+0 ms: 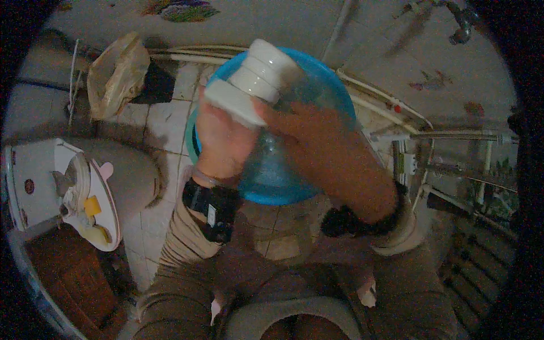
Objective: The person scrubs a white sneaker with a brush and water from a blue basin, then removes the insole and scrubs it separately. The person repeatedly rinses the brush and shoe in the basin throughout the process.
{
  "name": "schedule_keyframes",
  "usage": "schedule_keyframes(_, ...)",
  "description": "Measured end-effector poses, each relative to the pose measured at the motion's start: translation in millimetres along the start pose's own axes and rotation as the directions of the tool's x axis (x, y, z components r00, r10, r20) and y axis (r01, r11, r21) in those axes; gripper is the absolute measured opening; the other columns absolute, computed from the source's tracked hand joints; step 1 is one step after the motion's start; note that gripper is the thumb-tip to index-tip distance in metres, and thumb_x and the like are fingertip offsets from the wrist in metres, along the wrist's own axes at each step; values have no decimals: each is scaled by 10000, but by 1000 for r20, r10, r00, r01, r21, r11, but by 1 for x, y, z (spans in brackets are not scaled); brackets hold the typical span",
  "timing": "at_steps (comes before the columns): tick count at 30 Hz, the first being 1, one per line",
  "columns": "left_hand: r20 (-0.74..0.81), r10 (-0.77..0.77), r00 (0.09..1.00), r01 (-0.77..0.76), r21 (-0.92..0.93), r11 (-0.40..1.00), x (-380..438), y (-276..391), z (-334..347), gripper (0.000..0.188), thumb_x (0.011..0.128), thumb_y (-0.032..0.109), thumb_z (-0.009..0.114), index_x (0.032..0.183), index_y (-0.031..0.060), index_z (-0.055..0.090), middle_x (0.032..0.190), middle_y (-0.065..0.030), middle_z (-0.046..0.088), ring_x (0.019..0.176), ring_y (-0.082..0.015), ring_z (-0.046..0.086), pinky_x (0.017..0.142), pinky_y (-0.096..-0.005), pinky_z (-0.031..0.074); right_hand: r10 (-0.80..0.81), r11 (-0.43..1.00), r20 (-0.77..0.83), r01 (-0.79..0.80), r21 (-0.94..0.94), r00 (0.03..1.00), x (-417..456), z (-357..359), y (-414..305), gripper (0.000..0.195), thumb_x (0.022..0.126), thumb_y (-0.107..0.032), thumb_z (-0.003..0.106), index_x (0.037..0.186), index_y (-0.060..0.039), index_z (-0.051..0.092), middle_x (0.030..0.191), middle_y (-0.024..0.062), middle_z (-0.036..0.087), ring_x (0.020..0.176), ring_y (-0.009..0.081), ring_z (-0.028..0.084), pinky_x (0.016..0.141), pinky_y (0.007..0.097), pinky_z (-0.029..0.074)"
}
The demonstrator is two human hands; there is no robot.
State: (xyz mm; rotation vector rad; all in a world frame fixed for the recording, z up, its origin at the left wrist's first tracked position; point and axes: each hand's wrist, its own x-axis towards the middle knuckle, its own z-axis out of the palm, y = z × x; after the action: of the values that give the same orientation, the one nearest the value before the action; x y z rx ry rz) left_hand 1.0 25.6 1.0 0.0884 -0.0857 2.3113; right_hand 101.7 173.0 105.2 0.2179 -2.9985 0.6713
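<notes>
A white, glossy object (259,70), with a ringed round body and a flat slab-like end, is tilted above a blue plastic basin (278,197). It looks like a ceramic or plastic vessel; which one I cannot tell. My left hand (225,140) supports the flat end from below, palm up. Coming from the right, my right hand (297,123) grips the near corner of that end with the thumb, its other fingers blurred or hidden. Water seems to stand in the basin. Behind its left side shows a green rim (192,131), perhaps of a second basin.
On the left, a white stand (32,187) carries a plate (112,221) with a yellow piece on it. Farther back are a plastic bag (119,80) and a dark box-like thing (159,83). Pipes (382,110) run along the tiled wall, below a tap (461,29). A rack (459,165) stands right.
</notes>
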Motion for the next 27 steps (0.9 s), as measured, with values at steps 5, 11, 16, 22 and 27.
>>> schedule_keyframes(5,-184,127,975,-99,154,983,-8,12,14,719,974,594,295,1364,5,428,1353,-163,514,1219,-352,499,1037,-489,391,-124,992,-21,124,0,992,-12,-53,17,417,865,-98,557,1270,-183,610,800,159,581,701,345,589,620,432,452)
schedule_keyframes(11,-355,228,907,-148,238,960,3,-6,39,791,962,638,260,1365,-22,426,1352,-170,516,1232,-334,491,1064,-462,361,-143,988,66,147,-48,987,-3,-19,-5,476,883,-127,546,1351,-214,539,811,163,585,766,326,601,640,435,466)
schedule_keyframes(16,180,-13,984,8,24,1000,-9,17,2,802,953,646,267,1375,-20,412,1372,-179,494,1262,-343,461,1098,-452,318,-25,991,19,27,-128,1000,-2,-5,-3,576,893,-116,521,1433,-292,424,800,161,598,763,338,612,648,452,492)
schedule_keyframes(22,1,31,1000,-31,55,998,-6,4,17,795,964,636,249,1388,-19,401,1395,-184,474,1277,-348,445,1115,-450,287,-71,991,122,84,-105,990,-2,4,3,479,897,-117,512,1352,-270,527,819,160,629,718,359,616,678,429,511)
schedule_keyframes(27,-449,291,845,-6,536,844,4,-17,56,701,977,573,354,1378,4,434,1354,-157,517,1233,-296,501,1069,-426,367,-28,989,-116,45,144,993,6,-12,31,426,908,-147,538,1324,-236,559,854,163,657,711,337,631,694,408,512)
